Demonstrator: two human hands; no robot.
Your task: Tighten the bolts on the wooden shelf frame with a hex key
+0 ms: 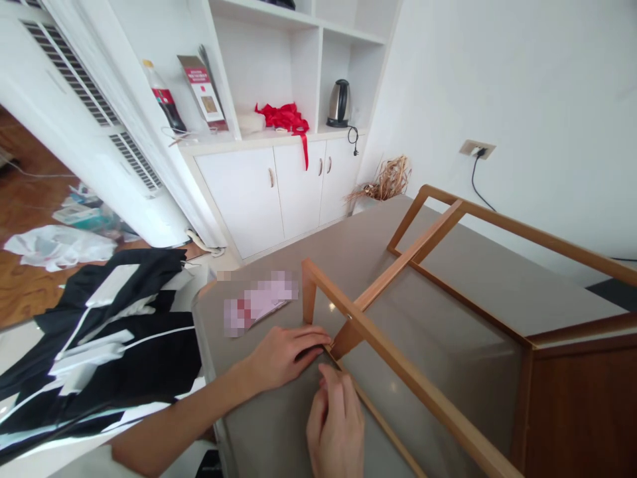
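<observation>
A light-brown wooden frame lies tilted on the grey tabletop, its bars joined by a crossbar. My left hand reaches to the near corner of the frame, fingers and thumb closed around the end of the thin lower rail. Just below, my right hand has its fingers curled together close to that rail. Whatever the right fingers hold, if anything, is hidden. A small metal fastener shows on the upper bar where the crossbar meets it.
The grey table bears a pinkish blurred item left of the frame. A reddish-brown panel adjoins the frame at right. Black garments lie beyond the table's left edge. Behind stand white cabinets, a kettle and dried stalks.
</observation>
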